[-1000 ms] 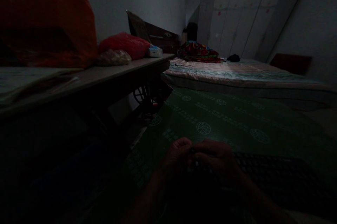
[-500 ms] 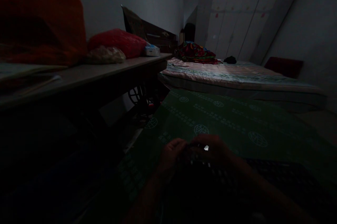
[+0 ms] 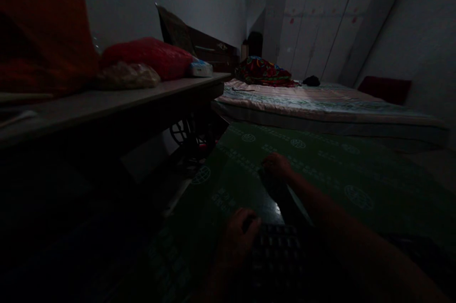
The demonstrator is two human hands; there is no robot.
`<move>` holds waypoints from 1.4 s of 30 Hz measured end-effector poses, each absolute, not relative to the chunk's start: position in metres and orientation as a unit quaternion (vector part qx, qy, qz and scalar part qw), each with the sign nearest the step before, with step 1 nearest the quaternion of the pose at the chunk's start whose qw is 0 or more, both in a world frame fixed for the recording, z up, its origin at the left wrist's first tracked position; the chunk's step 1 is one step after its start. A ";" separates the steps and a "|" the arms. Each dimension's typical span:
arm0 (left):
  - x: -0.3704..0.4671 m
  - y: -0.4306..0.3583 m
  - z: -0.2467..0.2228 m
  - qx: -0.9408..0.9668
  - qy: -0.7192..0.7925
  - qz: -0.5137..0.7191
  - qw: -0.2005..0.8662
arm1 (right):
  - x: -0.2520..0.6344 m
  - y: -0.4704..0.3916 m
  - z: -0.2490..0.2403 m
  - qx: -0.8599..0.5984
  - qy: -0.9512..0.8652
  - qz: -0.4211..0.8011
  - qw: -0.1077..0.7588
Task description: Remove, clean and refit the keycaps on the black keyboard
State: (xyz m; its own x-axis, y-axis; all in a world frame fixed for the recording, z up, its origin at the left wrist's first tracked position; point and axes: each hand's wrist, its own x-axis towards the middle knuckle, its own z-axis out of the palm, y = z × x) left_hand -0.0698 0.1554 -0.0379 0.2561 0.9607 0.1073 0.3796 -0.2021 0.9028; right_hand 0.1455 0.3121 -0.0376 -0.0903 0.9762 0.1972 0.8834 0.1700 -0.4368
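The light is dim and much detail is lost. A dark slab with rows of keys, like a keyboard [image 3: 280, 253], is low in the middle of the view. My left hand [image 3: 242, 231] has its fingers curled at the keyboard's upper left corner, and the thumb and forefinger form a loop there. Farther out, my right hand [image 3: 276, 166] is over the green printed board [image 3: 221, 177], apart from the keyboard. Its fingers are drawn together; anything inside them is hidden. A bright reflection shows on the board between the hands.
A long table [image 3: 117, 99] on the left bears an orange bag [image 3: 42, 32], a red bag [image 3: 153, 58] and a small pack [image 3: 201, 68]. Beneath it is a dark wheel [image 3: 180, 132]. Beyond the board stands a bed [image 3: 320, 101]. Another dark item [image 3: 409, 246] lies at the right.
My right hand has left the keyboard and moved away over the green board. My left hand has come slightly lower and nearer, still at the keyboard's corner. The view has shifted a little.
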 end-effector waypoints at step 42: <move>-0.071 0.156 -0.044 0.738 0.477 0.313 0.360 | 0.146 0.327 -0.050 -0.655 -0.730 0.063 0.182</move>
State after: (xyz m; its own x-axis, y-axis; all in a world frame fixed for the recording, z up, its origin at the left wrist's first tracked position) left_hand -0.0708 0.1559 -0.0440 0.3486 0.9297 0.1187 0.4794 -0.2856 0.8298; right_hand 0.1465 0.3271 -0.0497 -0.0746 0.9802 0.1834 0.9343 0.1329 -0.3308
